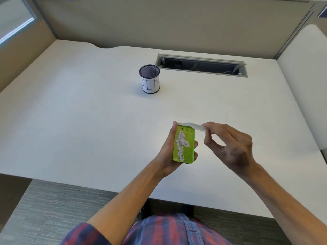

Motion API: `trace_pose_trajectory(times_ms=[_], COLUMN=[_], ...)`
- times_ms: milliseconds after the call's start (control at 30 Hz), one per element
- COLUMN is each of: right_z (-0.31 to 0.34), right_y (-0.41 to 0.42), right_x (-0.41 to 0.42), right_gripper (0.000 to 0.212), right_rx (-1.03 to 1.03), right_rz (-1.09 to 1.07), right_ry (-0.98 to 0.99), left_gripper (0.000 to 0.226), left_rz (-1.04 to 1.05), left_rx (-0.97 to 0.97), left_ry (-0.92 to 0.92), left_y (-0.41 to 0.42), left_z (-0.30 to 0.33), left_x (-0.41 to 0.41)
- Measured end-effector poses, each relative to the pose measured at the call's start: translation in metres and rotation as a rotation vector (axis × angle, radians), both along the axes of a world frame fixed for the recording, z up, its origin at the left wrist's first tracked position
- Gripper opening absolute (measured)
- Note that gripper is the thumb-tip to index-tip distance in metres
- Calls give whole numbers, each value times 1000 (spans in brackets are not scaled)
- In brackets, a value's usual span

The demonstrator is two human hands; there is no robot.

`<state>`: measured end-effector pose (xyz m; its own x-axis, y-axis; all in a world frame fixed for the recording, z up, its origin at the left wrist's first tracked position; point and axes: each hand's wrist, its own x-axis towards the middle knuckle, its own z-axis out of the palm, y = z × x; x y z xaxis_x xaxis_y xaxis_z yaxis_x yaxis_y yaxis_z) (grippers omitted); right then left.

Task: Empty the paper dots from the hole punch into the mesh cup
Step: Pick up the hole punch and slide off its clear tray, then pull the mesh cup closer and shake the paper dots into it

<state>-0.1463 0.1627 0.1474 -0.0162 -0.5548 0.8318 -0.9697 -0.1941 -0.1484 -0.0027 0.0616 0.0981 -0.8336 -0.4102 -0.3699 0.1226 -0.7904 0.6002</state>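
Note:
My left hand [168, 152] holds a green hole punch [188, 156] upside down above the near part of the white desk [88, 129]. Its open underside shows a heap of white paper dots [181, 145]. My right hand [228, 145] pinches the translucent bottom cover [192, 126], which is swung up and off to the right at the punch's far end. The black mesh cup [149, 78], wrapped in a white label reading "BIN", stands upright farther back and to the left, well apart from both hands.
A rectangular cable slot [201, 65] is cut into the desk behind and right of the cup. Beige partition walls [159, 23] close off the back and left. The desk's near edge runs just below my forearms, with grey carpet [44, 209] under it.

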Motion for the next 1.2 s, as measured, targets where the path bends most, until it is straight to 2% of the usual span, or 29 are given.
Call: trace_pose_trajectory(times_ms=[133, 300, 400, 500, 633, 733, 900, 967, 1033, 1133, 1200], right_z=[3, 6, 7, 5, -2, -5, -3, -1, 2, 3, -6], right_y=[0, 1, 0, 2, 11, 14, 14, 14, 14, 10, 6], right_x=[0, 4, 7, 11, 14, 13, 13, 14, 16, 10, -2], right_gripper=[13, 12, 12, 12, 13, 15, 19, 17, 12, 13, 13], right_rx=[-5, -12, -42, -16, 31, -34, -65, -45, -38, -87, -75], right_rz=[-95, -92, -53, -47, -117, -133, -147, -151, -150, -134, -174], right_ry=[-228, -886, -1066, -1017, -611, -426, -327, -356, -564, -1058, -1304], left_gripper=[61, 60, 59, 58, 59, 61, 69, 67, 61, 60, 61], left_rz=[12, 24, 24, 25, 38, 35, 29, 41, 43, 37, 43], left_rx=[10, 36, 42, 54, 50, 45, 45, 52, 61, 81, 82], left_ry=[9, -16, -6, 17, 26, 13, -2, -1, 8, -8, -20], left_y=[1, 0, 0, -1, -2, -3, -5, -5, -6, -9, -11], left_z=[-1, -1, -1, -1, -2, -3, -6, -6, -6, -4, -4], left_x=[-1, 0, -1, -4, -6, -6, -7, -7, -6, -4, -2])
